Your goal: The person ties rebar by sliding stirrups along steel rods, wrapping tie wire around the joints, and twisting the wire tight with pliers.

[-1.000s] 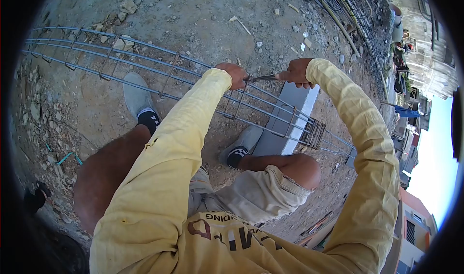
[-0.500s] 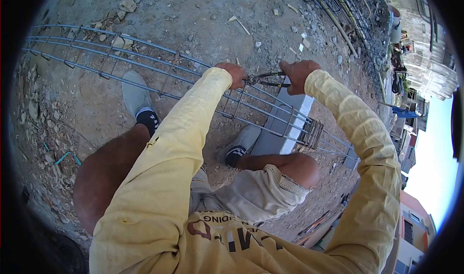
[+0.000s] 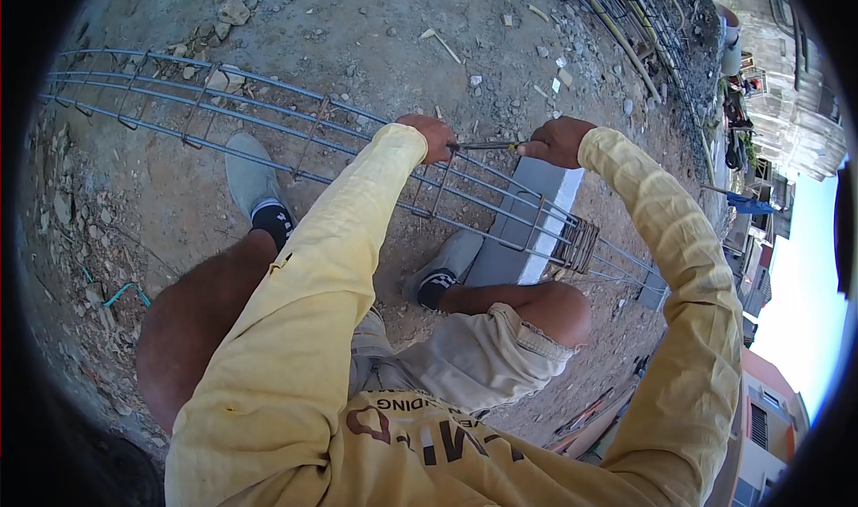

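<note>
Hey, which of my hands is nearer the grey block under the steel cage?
Right. Your right hand appears at the upper end of the grey block in view; your left hand is farther off, to the block's left.

Rebar cage (image 3: 312, 136) looks matt mtl., grnd (image 3: 357, 42) rough, shirt (image 3: 295, 346) matt cloth.

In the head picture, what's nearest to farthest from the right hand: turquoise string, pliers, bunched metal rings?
1. Pliers, in the right hand, pointing left.
2. Bunched metal rings, below the hand in this view.
3. Turquoise string, on the ground, far left.
</note>
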`<state>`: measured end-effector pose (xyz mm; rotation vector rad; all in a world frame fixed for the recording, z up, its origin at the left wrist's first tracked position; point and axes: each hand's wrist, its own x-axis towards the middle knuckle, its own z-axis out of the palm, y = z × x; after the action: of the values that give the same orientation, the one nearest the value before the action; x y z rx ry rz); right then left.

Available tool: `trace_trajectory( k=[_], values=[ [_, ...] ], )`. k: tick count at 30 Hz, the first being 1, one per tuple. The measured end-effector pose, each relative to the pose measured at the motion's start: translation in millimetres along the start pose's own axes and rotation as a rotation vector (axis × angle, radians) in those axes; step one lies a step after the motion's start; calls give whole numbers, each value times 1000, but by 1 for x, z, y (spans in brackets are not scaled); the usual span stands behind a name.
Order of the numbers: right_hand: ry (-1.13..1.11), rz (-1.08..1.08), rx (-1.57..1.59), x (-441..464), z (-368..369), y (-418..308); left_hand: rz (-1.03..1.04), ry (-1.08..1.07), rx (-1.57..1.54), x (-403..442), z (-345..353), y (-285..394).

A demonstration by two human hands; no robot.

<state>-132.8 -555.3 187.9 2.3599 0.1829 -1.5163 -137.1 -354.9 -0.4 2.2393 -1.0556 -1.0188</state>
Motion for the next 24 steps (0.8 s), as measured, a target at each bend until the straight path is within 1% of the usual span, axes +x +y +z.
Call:
trace_trajectory(
  k=[2, 5, 8, 11, 14, 17, 20, 21, 24],
  values=[
    [-188, 140, 209, -3, -11, -6, -16, 3, 15, -4, -3, 4],
    [46, -45, -73, 18, 4, 9, -9, 17, 16, -2, 0, 0],
    [167, 64, -253, 3, -7, -20, 0, 16, 28, 0, 0, 0],
    [277, 42, -251, -1, -5, -26, -16, -2, 45, 0, -1, 1],
    [-169, 119, 109, 0, -13, -23, -23, 36, 36, -3, 0, 1],
    [-307, 125, 285, 5, -4, -11, -14, 59, 22, -5, 2, 2],
    [-19, 94, 192, -25, -8, -27, -11, 70, 31, -3, 2, -1],
    [152, 35, -209, -14, 9, -18, -8, 71, 34, -2, 4, -1],
    [518, -165, -402, -13, 32, -2, -28, 56, 20, -3, 1, 2]
  ],
)
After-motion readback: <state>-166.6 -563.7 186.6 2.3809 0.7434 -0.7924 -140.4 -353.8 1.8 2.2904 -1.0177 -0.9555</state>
